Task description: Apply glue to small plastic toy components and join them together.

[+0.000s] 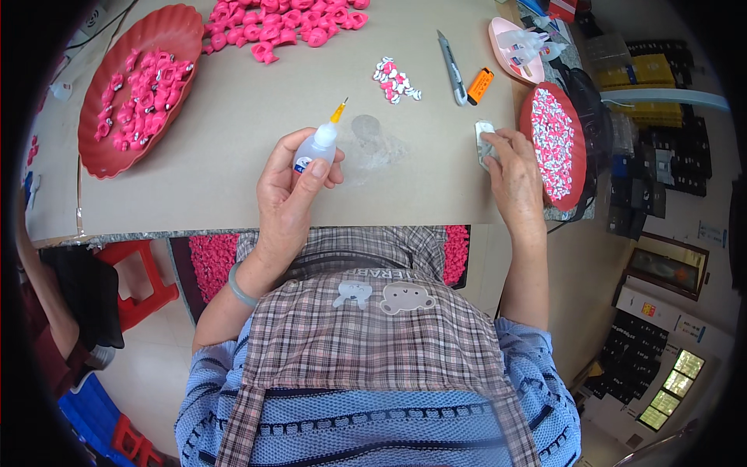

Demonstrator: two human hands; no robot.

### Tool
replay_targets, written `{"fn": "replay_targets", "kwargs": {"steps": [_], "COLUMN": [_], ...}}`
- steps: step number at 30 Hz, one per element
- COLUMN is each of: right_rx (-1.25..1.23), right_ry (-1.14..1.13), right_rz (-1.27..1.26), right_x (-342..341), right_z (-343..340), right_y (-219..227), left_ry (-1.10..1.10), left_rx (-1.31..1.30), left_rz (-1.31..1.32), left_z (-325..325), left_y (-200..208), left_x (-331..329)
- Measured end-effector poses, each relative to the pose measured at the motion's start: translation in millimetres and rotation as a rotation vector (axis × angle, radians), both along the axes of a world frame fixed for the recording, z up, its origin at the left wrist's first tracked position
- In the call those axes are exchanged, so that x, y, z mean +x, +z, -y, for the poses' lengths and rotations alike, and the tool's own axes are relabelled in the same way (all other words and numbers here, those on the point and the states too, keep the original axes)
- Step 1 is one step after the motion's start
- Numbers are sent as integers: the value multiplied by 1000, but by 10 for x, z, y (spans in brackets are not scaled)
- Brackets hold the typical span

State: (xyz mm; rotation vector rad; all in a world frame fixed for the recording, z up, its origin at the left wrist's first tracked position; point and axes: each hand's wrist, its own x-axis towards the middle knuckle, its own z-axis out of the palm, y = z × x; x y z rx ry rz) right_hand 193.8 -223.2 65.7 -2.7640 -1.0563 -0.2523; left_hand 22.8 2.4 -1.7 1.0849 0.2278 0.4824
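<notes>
Bottle (323,138) clasped in left hand (292,179), right hand (516,173) curled on block (484,127), tray (148,37) of pieces (159,89)

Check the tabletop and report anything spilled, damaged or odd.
A dark round spot with a pale smear beside it marks the tan tabletop, just right of the squeeze bottle in the left hand. It breaks the plain surface; stain or wear, I cannot tell.

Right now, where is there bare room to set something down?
Two patches: the stretch of table between left hand and right hand, below the small loose pieces, and the strip between left hand and big red tray. Crowded: the right side, with knife, orange box and red dish.
</notes>
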Motion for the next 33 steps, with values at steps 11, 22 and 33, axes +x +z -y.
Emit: {"fn": "replay_targets", "kwargs": {"steps": [11,22,33], "right_rx": [324,634,107], "right_ry": [23,-309,-114], "right_rz": [-105,214,306], "right_x": [134,1643,3027], "right_z": [-23,470,890], "right_y": [166,463,-136], "left_ry": [-1,-3,-7], "left_rx": [43,33,-62], "left_rz": [-49,-20,-21], "left_z": [47,53,37], "left_y": [32,16,36], "left_x": [-18,-23,-88]}}
